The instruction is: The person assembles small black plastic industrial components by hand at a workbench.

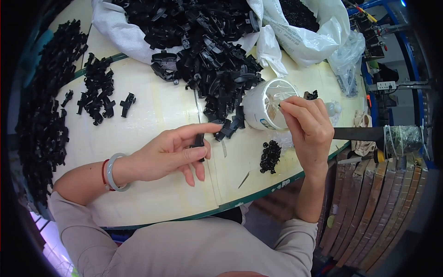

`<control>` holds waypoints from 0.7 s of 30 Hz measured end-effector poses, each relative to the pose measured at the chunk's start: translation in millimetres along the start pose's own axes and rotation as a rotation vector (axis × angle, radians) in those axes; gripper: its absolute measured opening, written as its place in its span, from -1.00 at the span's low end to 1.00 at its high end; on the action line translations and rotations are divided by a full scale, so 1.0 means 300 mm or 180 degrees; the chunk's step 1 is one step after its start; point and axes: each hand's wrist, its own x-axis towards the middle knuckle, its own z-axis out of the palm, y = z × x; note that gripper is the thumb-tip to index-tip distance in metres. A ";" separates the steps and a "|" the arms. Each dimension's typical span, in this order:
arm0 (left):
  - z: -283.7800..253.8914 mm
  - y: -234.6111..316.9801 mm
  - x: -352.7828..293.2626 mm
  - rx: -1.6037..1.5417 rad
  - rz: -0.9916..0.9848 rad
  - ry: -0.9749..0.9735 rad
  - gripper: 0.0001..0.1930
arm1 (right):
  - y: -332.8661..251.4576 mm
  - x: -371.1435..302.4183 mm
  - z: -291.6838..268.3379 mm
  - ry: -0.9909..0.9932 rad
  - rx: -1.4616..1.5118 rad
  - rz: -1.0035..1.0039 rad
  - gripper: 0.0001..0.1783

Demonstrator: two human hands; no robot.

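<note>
— Left hand [177, 150]? 
— Forearm enters from the lower left, wrist bearing a pale bangle and red cord; index finger extended, thumb and remaining fingers curled loosely downward.

— Right hand [308, 124]? 
— Forearm rises from below, wrist bent; fingertips pinched together, opposite the left index finger.

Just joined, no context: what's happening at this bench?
A person sits at a pale table sorting small black plastic parts. The left hand pinches one black part against the tabletop. The right hand reaches its fingertips into a white tub lying on its side. A large heap of black parts spills from a white sack; a small pile of black rings lies near the right wrist.
</note>
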 end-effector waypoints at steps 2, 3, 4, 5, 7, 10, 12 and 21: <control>-0.007 -0.009 -0.001 0.0056 0.0190 -0.0073 -0.46 | -0.007 -0.002 -0.008 -0.0063 0.0113 0.0034 -0.77; -0.008 -0.009 -0.004 -0.0221 0.0194 -0.0089 -0.47 | -0.010 0.000 -0.010 -0.0118 0.0235 0.0054 -0.77; -0.010 -0.010 -0.007 -0.0501 0.0197 -0.0100 -0.48 | -0.018 -0.006 -0.016 -0.0134 0.0270 0.0046 -0.77; -0.016 -0.016 -0.005 -0.0524 0.0188 -0.0057 -0.48 | -0.033 -0.020 -0.024 -0.0101 0.0650 0.0423 -0.77; -0.026 -0.024 -0.006 -0.0604 0.0236 -0.0203 -0.43 | -0.071 -0.057 -0.028 -0.0100 0.1089 0.0805 -0.77; -0.016 -0.012 -0.002 0.0072 0.0461 -0.0182 -0.52 | -0.155 -0.131 0.020 0.0411 0.2812 0.1686 -0.76; -0.008 -0.006 0.003 0.0051 0.0330 -0.0074 -0.60 | -0.213 -0.173 0.059 0.0588 0.3141 0.1787 -0.76; -0.012 -0.010 0.000 -0.0003 0.0264 0.0002 -0.73 | -0.322 -0.181 0.185 0.0779 0.2774 0.1296 -0.76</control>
